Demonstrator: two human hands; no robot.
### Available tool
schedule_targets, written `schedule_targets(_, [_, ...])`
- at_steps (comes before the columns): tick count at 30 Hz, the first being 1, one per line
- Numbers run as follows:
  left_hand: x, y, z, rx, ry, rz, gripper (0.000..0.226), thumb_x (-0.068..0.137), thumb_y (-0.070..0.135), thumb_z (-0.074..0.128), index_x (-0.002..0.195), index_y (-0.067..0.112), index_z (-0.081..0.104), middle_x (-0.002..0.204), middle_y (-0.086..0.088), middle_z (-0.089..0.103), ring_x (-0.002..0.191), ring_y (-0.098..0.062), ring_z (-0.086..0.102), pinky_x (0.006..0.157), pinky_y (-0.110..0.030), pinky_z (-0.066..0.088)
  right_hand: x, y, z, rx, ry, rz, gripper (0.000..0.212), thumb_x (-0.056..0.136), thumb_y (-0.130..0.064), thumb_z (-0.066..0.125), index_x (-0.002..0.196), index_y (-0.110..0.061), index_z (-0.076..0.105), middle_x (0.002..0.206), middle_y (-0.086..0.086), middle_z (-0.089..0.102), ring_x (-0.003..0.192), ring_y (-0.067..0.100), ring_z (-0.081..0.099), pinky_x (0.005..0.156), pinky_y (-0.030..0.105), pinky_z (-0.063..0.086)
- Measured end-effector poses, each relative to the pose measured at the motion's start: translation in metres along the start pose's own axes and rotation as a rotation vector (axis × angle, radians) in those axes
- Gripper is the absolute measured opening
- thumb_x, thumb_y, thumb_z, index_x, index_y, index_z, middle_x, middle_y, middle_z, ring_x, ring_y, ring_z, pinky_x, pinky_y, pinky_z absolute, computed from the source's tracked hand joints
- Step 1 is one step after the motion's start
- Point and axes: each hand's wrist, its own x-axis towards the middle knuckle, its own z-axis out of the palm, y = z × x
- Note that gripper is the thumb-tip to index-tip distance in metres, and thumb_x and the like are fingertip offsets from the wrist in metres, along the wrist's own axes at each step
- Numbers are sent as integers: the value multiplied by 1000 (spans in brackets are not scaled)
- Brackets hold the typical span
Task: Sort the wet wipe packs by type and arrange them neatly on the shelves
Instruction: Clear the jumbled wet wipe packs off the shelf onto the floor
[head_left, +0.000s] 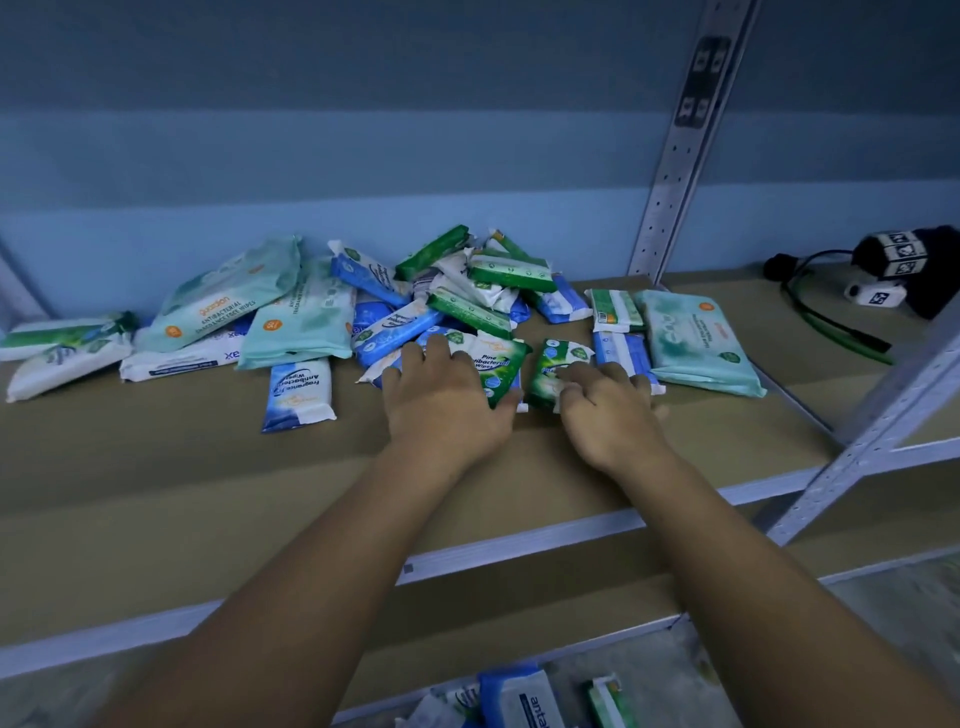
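A loose heap of wet wipe packs (457, 291) in green, blue, white and mint lies on the brown shelf board (208, 467). My left hand (447, 400) lies palm down on a green and white pine pack (498, 364), thumb curled round its near edge. My right hand (608, 405) grips a second small green pack (550, 364) beside it, fingers curled over it. A large mint pack (696, 343) lies flat to the right, with small blue (621, 348) and green (615, 309) packs beside it. More mint packs (228, 301) lie to the left.
A perforated metal upright (675, 176) stands behind the heap at the right. A black device with marker tags (904, 265) and a green cable (831, 327) sit at the far right. More packs (519, 696) lie on a lower shelf. The blue wall is close behind.
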Motion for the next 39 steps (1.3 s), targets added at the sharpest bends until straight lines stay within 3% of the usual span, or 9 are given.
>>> schedule_targets(2, [8,5,-1,18,-30,4,80,86,76,41,136,14,51,145,-9,41,137,-32,32,108,-50,30,5,0,-3,-72,40,14,28,95,-46,40,102,-29,60,122,3,57,123,35,42,103,52,32])
schedule_targets(6, [21,15,-1,16,-111,-38,85,84,78,40,139,14,47,146,-9,41,140,-30,32,110,-49,29,10,-5,-7,-100,92,40,52,73,-73,57,78,-21,51,97,2,64,99,30,58,82,38,49])
schedule_targets(9, [28,23,-3,53,-140,-57,88,83,82,35,138,14,49,145,-10,42,139,-30,34,109,-50,28,10,-10,-7,-61,36,54,42,73,-55,68,93,-21,53,106,6,64,99,29,60,73,32,48])
schedule_targets(13, [37,28,-6,96,-185,-62,91,78,83,45,139,16,48,146,-10,43,137,-30,37,108,-50,30,8,-12,-21,-141,-56,87,54,70,-41,72,114,-18,52,111,6,60,104,27,59,74,29,45])
schedule_targets(19, [43,34,-6,206,-215,-26,93,78,85,40,142,17,46,146,-11,41,137,-31,35,108,-50,28,20,7,-56,-50,67,175,57,66,-42,78,113,-19,55,108,4,61,104,27,58,80,32,51])
schedule_targets(25, [40,34,-2,111,-203,-11,73,76,54,58,137,17,46,141,-9,38,135,-30,30,105,-47,29,36,33,-27,-17,308,239,59,76,-47,64,119,-8,56,125,15,53,115,38,46,90,42,46])
schedule_targets(32, [34,42,-1,54,-253,0,73,76,45,60,140,17,40,146,-8,33,143,-30,21,110,-49,23,40,25,-10,-318,245,375,84,77,-71,48,137,-11,45,140,8,32,130,35,27,98,49,31])
schedule_targets(35, [32,41,-3,53,-263,31,72,77,46,57,140,16,40,146,-6,39,143,-28,22,110,-49,22,40,26,-11,-348,229,364,80,77,-67,53,135,-12,49,138,8,33,130,35,26,98,49,30])
schedule_targets(39, [27,42,-9,86,-302,98,73,76,47,57,143,21,41,146,-4,43,142,-26,26,114,-47,20,36,18,-32,-380,25,349,78,73,-63,59,136,-18,49,144,9,36,138,37,21,106,54,26])
